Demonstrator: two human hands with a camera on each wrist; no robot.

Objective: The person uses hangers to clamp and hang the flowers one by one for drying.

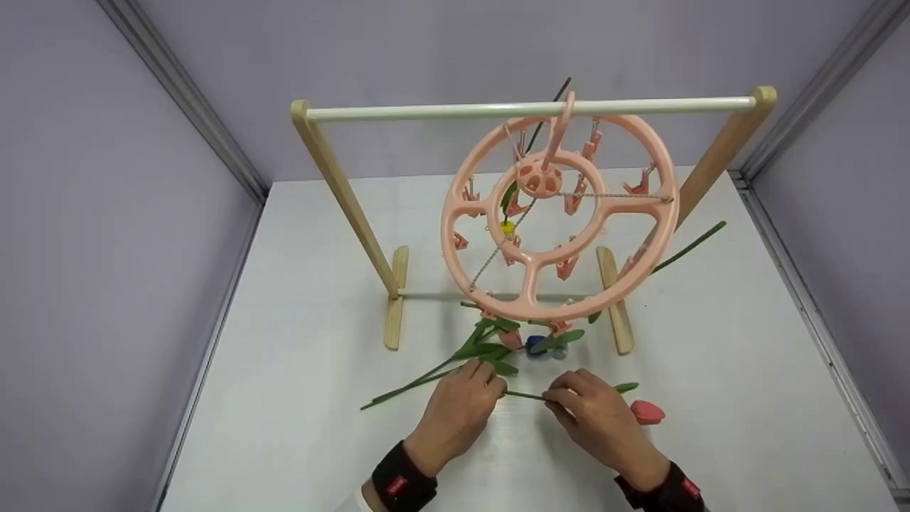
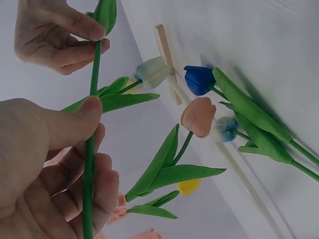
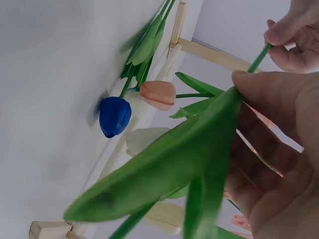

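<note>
With both hands [image 1: 526,409] pinched on the red tulip's stem [image 1: 525,395], we should keep it straight, unbent.

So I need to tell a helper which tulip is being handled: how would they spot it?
Start at the wooden rack with the pink peg ring. In front, both hands pinch one green stem. Its red bloom lies alone by the right hand, away from the others.

My flat white table [image 1: 298,398] carries a light wooden rack [image 1: 341,192] on two flat wooden feet [image 1: 395,299], and loose green-stemmed artificial tulips [image 1: 490,348] lie on it just before those feet.
</note>
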